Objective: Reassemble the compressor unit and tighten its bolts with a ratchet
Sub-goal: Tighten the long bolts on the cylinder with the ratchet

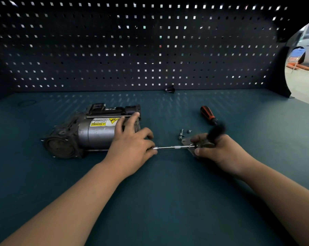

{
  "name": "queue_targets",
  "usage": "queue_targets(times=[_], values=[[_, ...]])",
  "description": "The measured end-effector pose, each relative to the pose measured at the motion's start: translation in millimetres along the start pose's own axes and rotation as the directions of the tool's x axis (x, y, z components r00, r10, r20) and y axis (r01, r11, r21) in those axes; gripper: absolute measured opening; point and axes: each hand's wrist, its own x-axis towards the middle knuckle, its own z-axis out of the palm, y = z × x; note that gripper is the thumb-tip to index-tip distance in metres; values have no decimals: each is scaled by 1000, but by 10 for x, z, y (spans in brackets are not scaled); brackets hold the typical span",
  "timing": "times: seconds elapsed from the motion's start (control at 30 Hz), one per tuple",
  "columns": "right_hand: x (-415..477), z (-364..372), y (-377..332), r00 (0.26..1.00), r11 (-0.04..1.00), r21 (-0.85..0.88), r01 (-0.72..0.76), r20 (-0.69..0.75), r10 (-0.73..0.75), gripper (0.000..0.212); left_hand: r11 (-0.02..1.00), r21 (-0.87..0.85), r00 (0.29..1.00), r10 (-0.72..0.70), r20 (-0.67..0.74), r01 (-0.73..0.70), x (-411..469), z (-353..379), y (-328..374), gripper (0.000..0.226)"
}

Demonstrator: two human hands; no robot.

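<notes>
Lying on its side on the teal surface [167,192]: compressor [89,132], yellow warning label up. Left hand [130,146] drapes over its right end, fingers curled round the motor can, thumb at the tip of a slim ratchet bar [175,147] that runs rightward from the compressor. Right hand [223,151] grips the bar's far end, fingers clenched on it over a metal plate [185,141]. Blurred black shape above that hand; cannot tell what. Loose bolts [181,134] right of the compressor, just beyond the bar. Orange-black screwdriver [207,114] farther right. Pegboard [150,50] behind the compressor, small black part [170,89] at the board's foot.
</notes>
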Motion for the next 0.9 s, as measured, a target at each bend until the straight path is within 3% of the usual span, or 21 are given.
queue_targets(times=[0.1, 0.23, 0.33, 0.4, 0.6, 0.77, 0.83, 0.9], values=[[-38, -13, 7, 996, 983, -162, 84, 21, -82, 32, 1000, 0, 1000, -4, 12, 4, -9, 3, 10, 15], [14, 62, -25, 998, 995, 87, -40, -49, 44, 11, 999, -29, 999, -26, 36, 27, -22, 29, 10, 19], [91, 110, -42, 980, 982, 38, -185, -72, 188, 30, 1000, -29, 998, -9, 61, 11, -30, 36, -26, 26], [115, 111, -46, 980, 981, -16, -192, -60, 191, 29, 999, -28, 997, -16, 69, 18, -26, 41, -25, 26], [67, 38, 29, 999, 996, 79, -40, 2, 40, 3, 997, 75, 988, -44, 150, 33, 6, 57, 7, 34], [11, 26, 68, 997, 996, -56, 75, 14, -74, 33, 998, 48, 985, -55, 165, 47, 14, 53, 4, 34], [-14, 25, 80, 996, 991, -102, 92, 3, -92, 34, 998, 41, 986, -51, 160, 45, 6, 56, -2, 34], [1, 11, 83, 998, 997, -30, 64, -5, -64, 30, 998, 27, 988, -52, 147, 48, 2, 69, -1, 32]])
